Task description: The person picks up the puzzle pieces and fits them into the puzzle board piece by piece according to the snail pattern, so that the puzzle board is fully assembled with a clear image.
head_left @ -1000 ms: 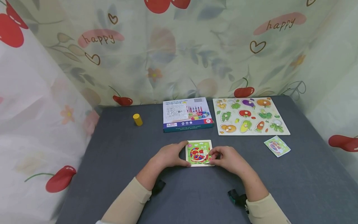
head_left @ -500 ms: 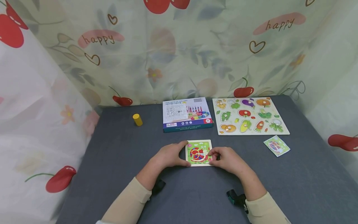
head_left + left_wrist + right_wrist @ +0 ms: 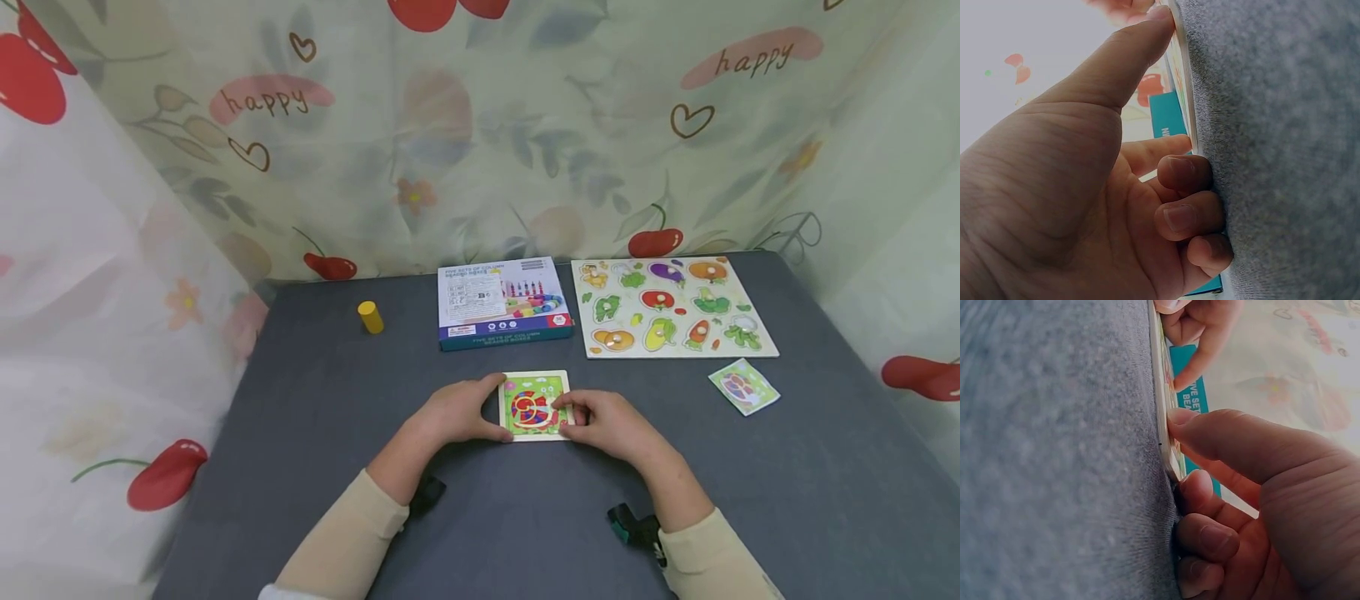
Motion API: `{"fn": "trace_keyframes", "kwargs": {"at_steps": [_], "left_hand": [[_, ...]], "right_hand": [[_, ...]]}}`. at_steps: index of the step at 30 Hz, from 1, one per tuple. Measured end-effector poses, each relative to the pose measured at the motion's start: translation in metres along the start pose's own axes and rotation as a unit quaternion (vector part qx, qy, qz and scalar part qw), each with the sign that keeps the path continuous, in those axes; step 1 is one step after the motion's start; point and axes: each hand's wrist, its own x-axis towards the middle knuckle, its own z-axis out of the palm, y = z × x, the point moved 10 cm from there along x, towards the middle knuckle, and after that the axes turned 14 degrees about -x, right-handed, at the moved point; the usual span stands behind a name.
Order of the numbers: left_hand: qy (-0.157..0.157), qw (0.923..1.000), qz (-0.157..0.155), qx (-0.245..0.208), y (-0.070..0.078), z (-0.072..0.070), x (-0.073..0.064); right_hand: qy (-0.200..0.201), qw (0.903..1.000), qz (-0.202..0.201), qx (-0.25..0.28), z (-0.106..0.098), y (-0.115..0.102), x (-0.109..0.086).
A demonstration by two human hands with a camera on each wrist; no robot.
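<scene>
A small square jigsaw puzzle [image 3: 534, 385] with a pale frame and a snail picture on green lies on the dark table in the head view. My left hand [image 3: 459, 412] grips its left side, index fingertip at the far corner and thumb at the near one. In the left wrist view, the other fingers [image 3: 1190, 215] curl against the cloth. My right hand [image 3: 611, 422] is at the right side, its index finger reaching over the picture. The right wrist view shows the thumb [image 3: 1222, 434] on the puzzle's face near the edge, with curled fingers below the rim.
Behind the puzzle lie a flat blue and white box [image 3: 504, 307] and a vegetable peg board [image 3: 671, 310]. A small picture card [image 3: 744, 387] sits to the right, a yellow cylinder [image 3: 371, 317] at the back left. Printed curtains [image 3: 495, 142] enclose the table.
My right index finger has slid left over the snail picture. A pale piece edge that stuck up by the right fingertips no longer shows. The left hand holds its place.
</scene>
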Motion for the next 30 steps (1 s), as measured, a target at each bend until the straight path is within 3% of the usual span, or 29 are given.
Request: {"fn": "trace_keyframes", "kwargs": {"at_steps": [9, 19, 30], "left_hand": [[-0.011, 0.9999, 0.002, 0.006, -0.004, 0.0, 0.006], [-0.01, 0.9999, 0.006, -0.011, -0.005, -0.01, 0.019], [0.002, 0.9997, -0.009, -0.024, -0.023, -0.017, 0.008]], "right_hand": [[0.009, 0.9998, 0.017, 0.0, 0.004, 0.01, 0.004], [0.03, 0.9993, 0.02, -0.012, -0.008, 0.015, 0.019], [0.021, 0.9997, -0.003, -0.013, 0.004, 0.0, 0.027]]}}
